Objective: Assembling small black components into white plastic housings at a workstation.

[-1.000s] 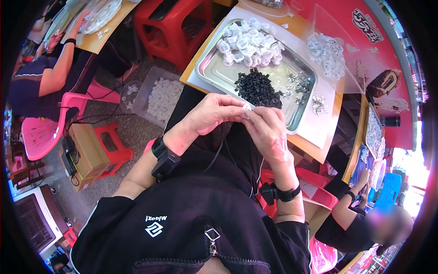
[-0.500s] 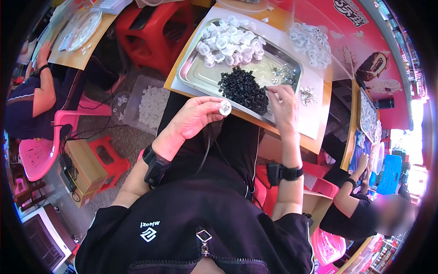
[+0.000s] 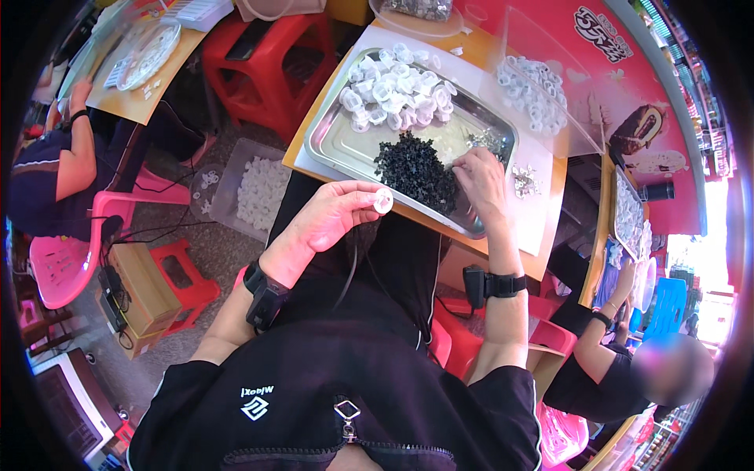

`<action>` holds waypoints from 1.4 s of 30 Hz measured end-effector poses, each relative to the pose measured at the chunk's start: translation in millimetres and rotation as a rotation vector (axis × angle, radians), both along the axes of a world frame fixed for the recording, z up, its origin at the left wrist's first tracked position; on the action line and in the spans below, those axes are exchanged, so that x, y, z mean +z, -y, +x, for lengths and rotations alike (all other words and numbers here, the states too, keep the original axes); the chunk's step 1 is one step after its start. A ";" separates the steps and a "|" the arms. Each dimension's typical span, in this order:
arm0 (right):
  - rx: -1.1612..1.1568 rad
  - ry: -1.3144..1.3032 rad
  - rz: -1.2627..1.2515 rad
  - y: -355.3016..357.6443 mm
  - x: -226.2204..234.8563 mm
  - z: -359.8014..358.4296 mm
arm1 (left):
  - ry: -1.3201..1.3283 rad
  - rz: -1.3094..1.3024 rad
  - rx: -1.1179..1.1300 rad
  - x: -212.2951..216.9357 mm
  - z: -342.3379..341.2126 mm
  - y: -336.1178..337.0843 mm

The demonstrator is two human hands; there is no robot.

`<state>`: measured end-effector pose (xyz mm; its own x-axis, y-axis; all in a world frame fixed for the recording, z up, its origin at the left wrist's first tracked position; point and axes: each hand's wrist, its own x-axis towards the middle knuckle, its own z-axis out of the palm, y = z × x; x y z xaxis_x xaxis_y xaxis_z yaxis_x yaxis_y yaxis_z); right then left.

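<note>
Pinched between the thumb and fingers of my left hand [image 3: 339, 213] is a small round white plastic part [image 3: 382, 201], held in front of the tray's near edge. My right hand [image 3: 481, 182] reaches into the metal tray [image 3: 326, 141], its fingertips drawn together at the right side of a pile of small black parts [image 3: 412, 169]. Whatever is between those fingertips is too small to make out. Behind the black pile, a heap of translucent white plastic caps [image 3: 397, 86] fills the tray's far left. Small shiny metal pieces [image 3: 485, 140] lie beyond my right fingers.
More white caps [image 3: 534, 94] sit behind a clear panel at the back right. Loose metal pieces [image 3: 525, 182] rest right of the tray. A bin of white parts [image 3: 259, 188] and a red stool [image 3: 267, 63] stand left. Other people work at both sides.
My right hand has moved a little left and lower, to the edge of the black pile. My left hand still holds the white part, now slightly nearer to me.
</note>
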<state>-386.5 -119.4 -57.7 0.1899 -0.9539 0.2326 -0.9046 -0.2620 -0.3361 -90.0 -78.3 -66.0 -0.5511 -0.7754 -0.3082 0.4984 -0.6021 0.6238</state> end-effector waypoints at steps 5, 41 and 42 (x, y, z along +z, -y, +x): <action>-0.321 0.803 0.223 -13.6 14.2 12.4 | -0.053 0.048 -0.002 3.8 0.3 0.0; -0.100 2.452 0.707 -75.6 16.5 59.1 | -0.159 0.075 -0.096 18.5 -15.7 -2.2; -0.131 2.459 0.711 -75.8 19.6 61.3 | -0.157 0.077 -0.095 18.1 -15.5 -2.3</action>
